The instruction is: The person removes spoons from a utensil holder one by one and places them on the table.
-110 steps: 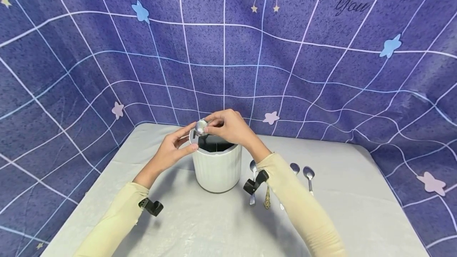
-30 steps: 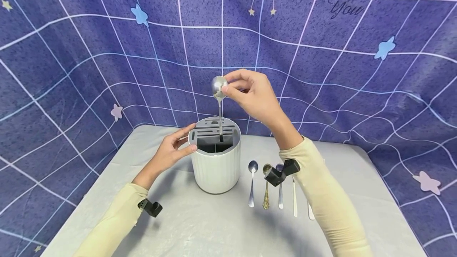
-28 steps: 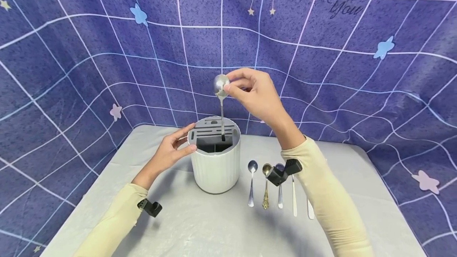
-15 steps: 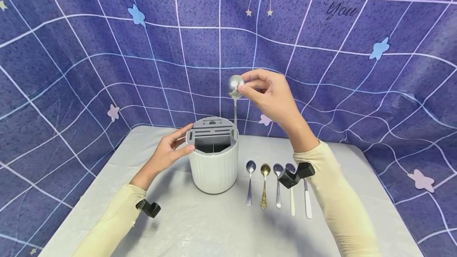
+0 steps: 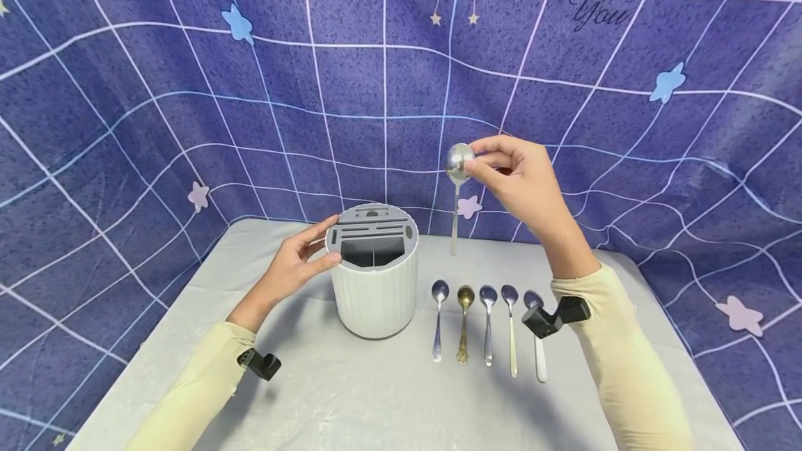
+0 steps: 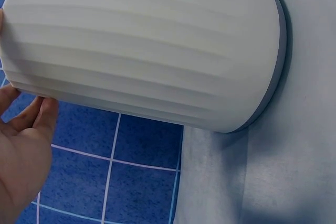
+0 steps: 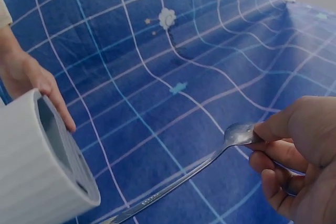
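Observation:
My right hand [image 5: 523, 176] pinches a metal spoon [image 5: 459, 162] by its bowl, between thumb and fingers. The spoon hangs handle-down in the air, to the right of a white ribbed utensil holder [image 5: 374, 305]. In the right wrist view its handle slants down to the left from the bowl [image 7: 239, 134]. My left hand [image 5: 296, 264] holds the upper left side of the holder, thumb at the front of the rim and fingers farther back. The left wrist view shows fingertips [image 6: 47, 109] touching the ribbed wall. Slots and open compartments show in the holder's grey top [image 5: 376, 218].
Several spoons lie side by side right of the holder, among them a silver one [image 5: 440, 291], a gold ornate one [image 5: 465, 296] and a white-handled one [image 5: 541, 360] partly under my right wrist camera. A pale cloth [image 5: 376, 402] covers the table; a blue patterned curtain [image 5: 351, 75] hangs behind.
My right hand has lifted the spoon up from the holder's opening and carried it right, clear of the rim. My left hand stays on the holder.

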`<state>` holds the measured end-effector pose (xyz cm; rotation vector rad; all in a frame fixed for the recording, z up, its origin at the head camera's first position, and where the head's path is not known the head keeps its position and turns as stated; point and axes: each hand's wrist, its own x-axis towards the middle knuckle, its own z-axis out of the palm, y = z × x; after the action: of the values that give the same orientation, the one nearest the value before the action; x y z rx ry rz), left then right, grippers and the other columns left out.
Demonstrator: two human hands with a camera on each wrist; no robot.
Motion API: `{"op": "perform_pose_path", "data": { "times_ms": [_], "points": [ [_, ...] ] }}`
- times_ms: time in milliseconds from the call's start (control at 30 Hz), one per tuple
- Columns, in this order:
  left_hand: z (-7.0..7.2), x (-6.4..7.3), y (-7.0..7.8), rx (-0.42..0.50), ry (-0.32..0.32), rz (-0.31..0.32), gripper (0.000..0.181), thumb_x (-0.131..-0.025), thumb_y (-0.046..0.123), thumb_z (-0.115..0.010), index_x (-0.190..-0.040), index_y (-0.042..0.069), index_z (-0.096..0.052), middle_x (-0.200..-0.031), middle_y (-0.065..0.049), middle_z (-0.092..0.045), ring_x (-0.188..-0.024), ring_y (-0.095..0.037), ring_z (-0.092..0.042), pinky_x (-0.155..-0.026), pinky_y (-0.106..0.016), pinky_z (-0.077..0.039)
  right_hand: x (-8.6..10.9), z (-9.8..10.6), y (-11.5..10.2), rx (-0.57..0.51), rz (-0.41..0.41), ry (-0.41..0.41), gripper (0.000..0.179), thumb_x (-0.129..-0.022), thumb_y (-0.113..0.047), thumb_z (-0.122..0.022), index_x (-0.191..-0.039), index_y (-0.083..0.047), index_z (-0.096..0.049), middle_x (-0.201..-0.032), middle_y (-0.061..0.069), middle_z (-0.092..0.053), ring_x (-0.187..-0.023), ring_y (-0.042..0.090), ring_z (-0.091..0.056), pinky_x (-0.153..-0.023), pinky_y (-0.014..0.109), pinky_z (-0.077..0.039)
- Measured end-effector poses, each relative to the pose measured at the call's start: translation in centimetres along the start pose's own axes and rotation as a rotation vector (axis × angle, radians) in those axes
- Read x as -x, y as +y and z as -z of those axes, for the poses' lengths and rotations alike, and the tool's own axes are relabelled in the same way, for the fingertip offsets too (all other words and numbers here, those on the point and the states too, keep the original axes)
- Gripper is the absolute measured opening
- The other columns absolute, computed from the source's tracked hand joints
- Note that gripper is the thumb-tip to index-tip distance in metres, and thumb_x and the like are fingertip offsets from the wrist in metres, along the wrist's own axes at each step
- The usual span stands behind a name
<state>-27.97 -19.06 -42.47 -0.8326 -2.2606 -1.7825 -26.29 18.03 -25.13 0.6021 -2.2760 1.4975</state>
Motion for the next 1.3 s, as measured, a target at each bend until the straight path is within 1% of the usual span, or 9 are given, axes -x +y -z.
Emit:
{"op": "perform_pose_path", "data": {
  "times_ms": [100,200,367,533,600,800,900,1133,1300],
  "points": [
    [0.0,0.0,0.0,-0.002,0.000,0.004,0.067,-0.092,-0.002,-0.072,-0.153,0.001,-0.044,-0.160,-0.016,-0.040,-0.144,-0.034,-0.038,-0.114,-0.017,-0.040,0.4,0.9,1.1,0.023,-0.030,0.016,0.025,-0.093,-0.012,-0.076,-0.114,0.000,-0.073,-0.083,-0.007,-0.077,-0.063,0.006,-0.051,-0.048,0.022,-0.032],
    [-0.1,0.0,0.0,-0.002,0.000,0.001,0.067,-0.092,-0.002,-0.072,-0.153,0.001,-0.044,-0.160,-0.017,-0.040,-0.143,-0.027,-0.042,-0.114,-0.017,-0.040,0.9,1.7,2.2,0.031,-0.064,0.030,0.026,-0.093,-0.013,-0.075,-0.115,0.001,-0.072,-0.082,-0.012,-0.076,-0.067,0.004,-0.055,-0.050,0.021,-0.034],
    [-0.1,0.0,0.0,-0.001,0.000,0.001,0.068,-0.091,-0.002,-0.072,-0.153,0.000,-0.043,-0.160,-0.018,-0.039,-0.144,-0.031,-0.040,-0.115,-0.017,-0.040,1.8,3.1,3.9,0.024,-0.106,0.034,0.029,-0.093,-0.011,-0.074,-0.118,0.003,-0.070,-0.082,-0.015,-0.076,-0.068,0.002,-0.055,-0.052,0.021,-0.035],
    [0.0,0.1,-0.1,0.007,0.001,0.001,0.068,-0.091,-0.003,-0.071,-0.153,0.000,-0.043,-0.160,-0.019,-0.038,-0.145,-0.034,-0.037,-0.114,-0.016,-0.040,2.8,4.1,5.9,0.008,-0.129,0.045,0.028,-0.095,-0.010,-0.072,-0.117,0.007,-0.069,-0.082,-0.014,-0.076,-0.079,0.000,-0.066,-0.064,0.015,-0.049],
    [0.0,0.1,-0.1,0.010,0.004,0.000,0.068,-0.091,-0.003,-0.071,-0.153,0.000,-0.043,-0.160,-0.019,-0.039,-0.145,-0.031,-0.039,-0.114,-0.016,-0.040,3.2,4.5,6.6,0.001,-0.149,0.050,0.029,-0.095,-0.010,-0.072,-0.117,0.008,-0.068,-0.082,-0.016,-0.076,-0.079,0.000,-0.067,-0.068,0.015,-0.053],
    [-0.1,0.0,-0.1,0.008,0.004,0.000,0.068,-0.091,-0.003,-0.072,-0.153,0.002,-0.044,-0.160,-0.017,-0.040,-0.143,-0.016,-0.041,-0.114,-0.017,-0.040,4.7,5.5,8.9,-0.026,-0.222,0.059,0.031,-0.097,-0.011,-0.070,-0.118,0.011,-0.065,-0.081,-0.019,-0.074,-0.077,-0.001,-0.068,-0.065,0.014,-0.054],
    [-0.1,0.0,-0.1,0.009,0.002,0.001,0.068,-0.091,-0.003,-0.072,-0.153,0.002,-0.044,-0.160,-0.017,-0.039,-0.143,-0.017,-0.042,-0.114,-0.017,-0.040,5.4,6.1,10.3,-0.022,-0.252,0.057,0.033,-0.098,-0.011,-0.069,-0.120,0.012,-0.063,-0.081,-0.019,-0.074,-0.077,-0.001,-0.068,-0.065,0.014,-0.054],
    [0.0,-0.1,-0.2,0.008,0.003,-0.011,0.068,-0.091,-0.004,-0.071,-0.153,0.001,-0.044,-0.160,-0.024,-0.037,-0.144,-0.030,-0.039,-0.114,-0.016,-0.040,6.8,7.5,13.5,-0.054,-0.378,0.035,0.033,-0.099,-0.013,-0.067,-0.122,0.010,-0.064,-0.083,-0.020,-0.073,-0.080,-0.001,-0.066,-0.071,0.017,-0.054],
    [0.0,-0.1,-0.2,0.007,0.004,-0.014,0.067,-0.091,-0.004,-0.070,-0.153,0.000,-0.044,-0.159,-0.023,-0.038,-0.142,-0.018,-0.044,-0.114,-0.016,-0.040,7.8,8.3,15.4,-0.074,-0.472,0.025,0.031,-0.098,-0.016,-0.068,-0.120,0.006,-0.065,-0.085,-0.021,-0.072,-0.081,-0.002,-0.066,-0.074,0.016,-0.054]
  ]
}}
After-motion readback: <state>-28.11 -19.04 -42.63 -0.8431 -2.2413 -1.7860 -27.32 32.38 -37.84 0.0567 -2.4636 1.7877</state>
